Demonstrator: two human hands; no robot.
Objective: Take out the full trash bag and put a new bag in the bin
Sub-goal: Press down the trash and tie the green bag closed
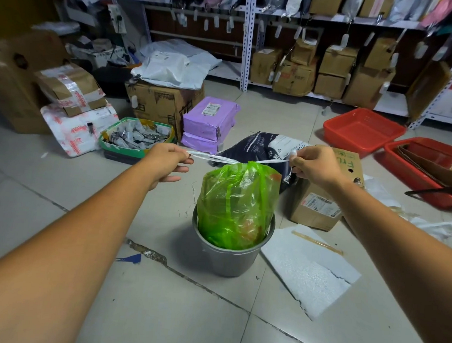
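Observation:
A full green trash bag stands upright in a small grey metal bin on the tiled floor, its top gathered shut. A white plastic string runs taut across the bag's neck. My left hand grips the string's left end, my right hand grips its right end, and the two hands are held apart on either side of the bag's top. No new bag is in sight.
A white foam sheet lies right of the bin, with a cardboard box behind it. Purple parcels, a green-rimmed tray of small items, red baskets and a dark mailer crowd the floor. Shelves of boxes line the back.

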